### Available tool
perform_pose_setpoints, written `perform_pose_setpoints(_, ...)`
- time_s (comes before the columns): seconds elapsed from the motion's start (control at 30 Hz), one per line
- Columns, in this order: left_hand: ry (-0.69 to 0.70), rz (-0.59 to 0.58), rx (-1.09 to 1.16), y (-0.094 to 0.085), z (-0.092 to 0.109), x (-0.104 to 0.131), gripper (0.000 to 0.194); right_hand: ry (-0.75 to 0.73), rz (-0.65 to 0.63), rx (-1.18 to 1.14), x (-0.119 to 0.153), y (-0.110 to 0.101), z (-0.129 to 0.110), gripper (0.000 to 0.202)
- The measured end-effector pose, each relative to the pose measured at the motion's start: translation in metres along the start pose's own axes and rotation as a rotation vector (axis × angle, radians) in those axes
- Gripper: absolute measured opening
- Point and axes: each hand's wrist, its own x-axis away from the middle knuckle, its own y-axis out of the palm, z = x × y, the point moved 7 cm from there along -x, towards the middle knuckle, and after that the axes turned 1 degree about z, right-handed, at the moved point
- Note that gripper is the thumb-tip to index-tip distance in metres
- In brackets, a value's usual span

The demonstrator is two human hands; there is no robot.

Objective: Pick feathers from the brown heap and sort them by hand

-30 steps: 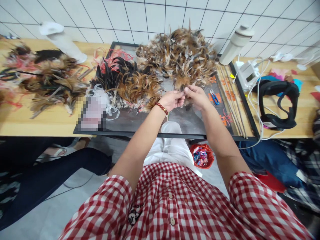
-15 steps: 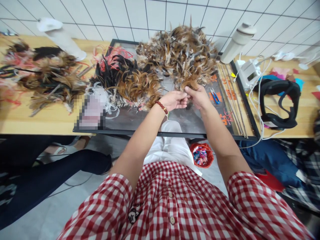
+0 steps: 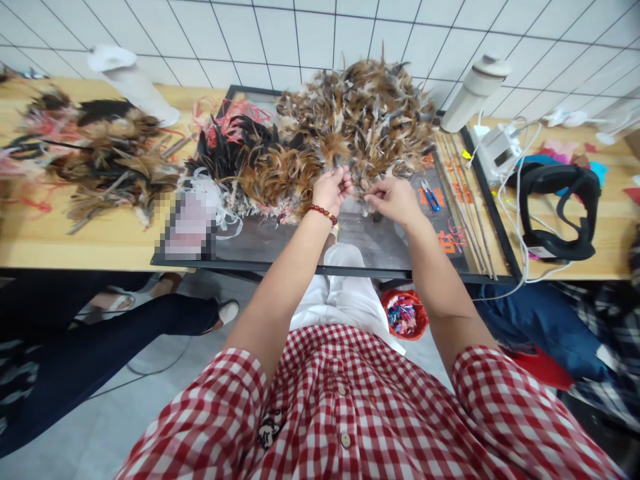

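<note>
My left hand [image 3: 332, 191], with a red bead bracelet on its wrist, is closed with bent fingers. A small tuft of brown feathers [image 3: 334, 148] stands up from its fingertips, blurred against the pile behind. To its right, my right hand [image 3: 397, 199] is pinched, thumb against fingers; whatever lies between them is too small to make out. A gap separates the hands. Behind them rises a big heap of brown and grey feathers [image 3: 370, 113]. A lower pile of brown feathers [image 3: 280, 175] lies left of my left hand, with black feathers [image 3: 227, 147] at its far end.
The dark board [image 3: 250, 240] has a raised black rim. Blue-handled snips [image 3: 430, 196] and thin sticks [image 3: 467, 200] lie at right. Beyond are a white bottle [image 3: 475, 93], a cabled white device [image 3: 501, 152] and a black headset [image 3: 560, 207]. More feathers [image 3: 115, 160] lie left. Below hangs a red container [image 3: 404, 315].
My hands, touching before, have come apart. The left has moved left and slightly up with the feather tuft; the right stays near its place, now in a pinch.
</note>
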Motion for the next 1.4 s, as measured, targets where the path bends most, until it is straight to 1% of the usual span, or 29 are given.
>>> perform_pose_setpoints(0.1,0.000,-0.002,0.018,0.000,-0.002,-0.002,0.016,0.015,-0.025,0.114,0.003,0.011,-0.008,0.019)
perform_pose_setpoints(0.17,-0.005,-0.009,0.021,0.000,-0.003,-0.003,0.018,0.049,-0.019,0.083,0.001,0.014,-0.007,0.013)
perform_pose_setpoints(0.23,-0.014,-0.017,0.018,0.000,-0.004,-0.004,0.015,0.106,0.011,-0.110,-0.003,0.013,-0.001,0.008)
perform_pose_setpoints(0.3,-0.031,-0.031,0.008,0.001,-0.005,-0.003,0.009,0.197,0.050,-0.446,-0.007,0.009,0.009,0.009)
perform_pose_setpoints(0.37,-0.056,-0.053,-0.012,0.002,-0.007,-0.002,0.009,0.292,0.064,-0.783,-0.009,0.006,0.016,0.019)
perform_pose_setpoints(0.4,-0.068,-0.063,-0.026,0.003,-0.008,-0.001,0.010,0.329,0.059,-0.912,-0.009,0.006,0.018,0.025)
perform_pose_setpoints(0.47,-0.086,-0.087,-0.054,0.004,-0.010,0.000,0.011,0.364,0.045,-1.067,-0.008,0.007,0.017,0.037)
perform_pose_setpoints(0.53,-0.107,-0.128,-0.080,0.007,-0.012,0.001,0.011,0.362,0.060,-1.113,-0.008,0.007,0.015,0.043)
perform_pose_setpoints(0.67,-0.219,-0.227,-0.149,0.013,-0.022,0.006,0.015,0.310,0.161,-1.038,-0.009,0.006,0.012,0.039)
perform_pose_setpoints(0.77,-0.268,-0.244,-0.191,0.015,-0.025,0.010,0.020,0.247,0.194,-0.983,-0.010,0.007,0.010,0.035)
perform_pose_setpoints(0.9,-0.257,-0.242,-0.220,0.015,-0.025,0.012,0.017,0.213,0.204,-0.965,-0.012,0.012,0.013,0.033)
perform_pose_setpoints(1.03,-0.229,-0.253,-0.255,0.015,-0.024,0.013,0.014,0.184,0.212,-0.975,-0.014,0.016,0.017,0.035)
perform_pose_setpoints(1.17,-0.199,-0.278,-0.334,0.018,-0.024,0.015,0.020,0.135,0.200,-0.930,-0.016,0.019,0.018,0.036)
perform_pose_setpoints(1.23,-0.168,-0.251,-0.324,0.017,-0.021,0.014,0.022,0.105,0.234,-0.829,-0.015,0.014,0.018,0.033)
perform_pose_setpoints(1.3,-0.113,-0.192,-0.244,0.015,-0.015,0.010,0.022,0.065,0.268,-0.626,-0.012,0.007,0.016,0.027)
perform_pose_setpoints(1.33,-0.081,-0.161,-0.188,0.013,-0.011,0.008,0.021,0.038,0.262,-0.491,-0.011,0.005,0.013,0.023)
perform_pose_setpoints(1.4,-0.029,-0.106,-0.087,0.009,-0.005,0.005,0.020,-0.022,0.191,-0.222,-0.007,0.006,0.004,0.018)
